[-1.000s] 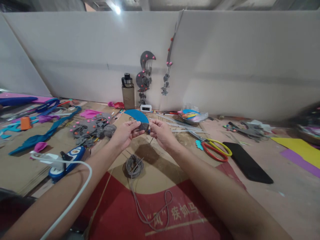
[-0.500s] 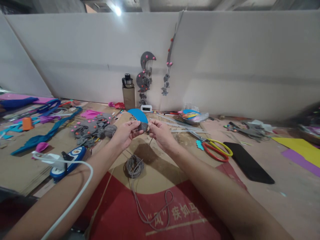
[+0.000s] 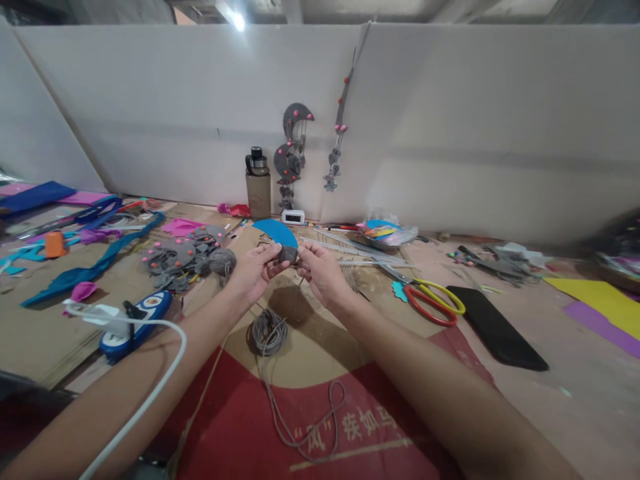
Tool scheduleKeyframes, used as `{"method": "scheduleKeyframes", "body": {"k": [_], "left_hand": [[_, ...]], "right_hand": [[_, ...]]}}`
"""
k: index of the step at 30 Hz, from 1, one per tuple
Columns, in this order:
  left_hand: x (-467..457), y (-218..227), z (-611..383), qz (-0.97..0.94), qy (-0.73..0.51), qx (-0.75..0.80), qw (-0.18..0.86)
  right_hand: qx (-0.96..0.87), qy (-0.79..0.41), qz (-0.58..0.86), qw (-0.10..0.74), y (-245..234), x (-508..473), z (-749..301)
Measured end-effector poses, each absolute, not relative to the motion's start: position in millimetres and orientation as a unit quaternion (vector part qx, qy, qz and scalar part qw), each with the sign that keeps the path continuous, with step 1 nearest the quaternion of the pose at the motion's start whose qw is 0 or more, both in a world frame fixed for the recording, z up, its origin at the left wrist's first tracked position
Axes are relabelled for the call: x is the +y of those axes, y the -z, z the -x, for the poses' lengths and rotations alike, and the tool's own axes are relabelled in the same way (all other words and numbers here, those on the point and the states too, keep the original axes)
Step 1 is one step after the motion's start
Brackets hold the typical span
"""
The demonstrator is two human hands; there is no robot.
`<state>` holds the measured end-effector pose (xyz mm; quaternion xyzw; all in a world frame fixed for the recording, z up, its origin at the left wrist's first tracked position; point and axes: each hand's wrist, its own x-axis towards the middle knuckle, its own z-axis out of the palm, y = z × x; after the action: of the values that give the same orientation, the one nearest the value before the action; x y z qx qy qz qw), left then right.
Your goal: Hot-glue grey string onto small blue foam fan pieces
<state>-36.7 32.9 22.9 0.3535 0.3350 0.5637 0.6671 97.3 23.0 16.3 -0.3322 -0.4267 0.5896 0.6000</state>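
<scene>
My left hand [image 3: 257, 267] pinches a curved blue felt piece [image 3: 277, 231] with a small dark grey patch [image 3: 288, 254] at its lower end. My right hand [image 3: 320, 270] is closed at the right edge of that patch. A short bit of grey cord shows under its fingers, though the fingertips hide most of what they grip. Below both hands lies a loose coil of grey cord [image 3: 269, 332], its tail looping toward me over the red cardboard [image 3: 240, 413].
Scissors [image 3: 433, 300] and a black phone [image 3: 495, 327] lie at right. On the left are a blue-and-white device [image 3: 137, 327] with a white cable, grey felt pieces [image 3: 183, 257] and a blue strip [image 3: 95, 267]. A bottle [image 3: 259, 187] stands behind, near hanging grey crescents [image 3: 295, 120].
The hands hold nearly the same pose on the blue felt piece. At the far left, the dark blue material has shifted and lies flatter.
</scene>
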Motion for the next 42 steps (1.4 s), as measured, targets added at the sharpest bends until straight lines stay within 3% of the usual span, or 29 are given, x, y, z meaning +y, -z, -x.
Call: {"method": "scheduleKeyframes", "body": {"k": [18, 42], "left_hand": [[29.2, -30.0, 35.7, -0.376, -0.561, 0.316, 0.666], [30.7, -37.8, 40.0, -0.408, -0.557, 0.319, 0.65]], "right_hand": [[-0.4, -0.599, 0.319, 0.616, -18.6, 21.7, -96.2], [-0.486, -0.504, 0.341, 0.627, -23.5, 25.5, -94.0]]}}
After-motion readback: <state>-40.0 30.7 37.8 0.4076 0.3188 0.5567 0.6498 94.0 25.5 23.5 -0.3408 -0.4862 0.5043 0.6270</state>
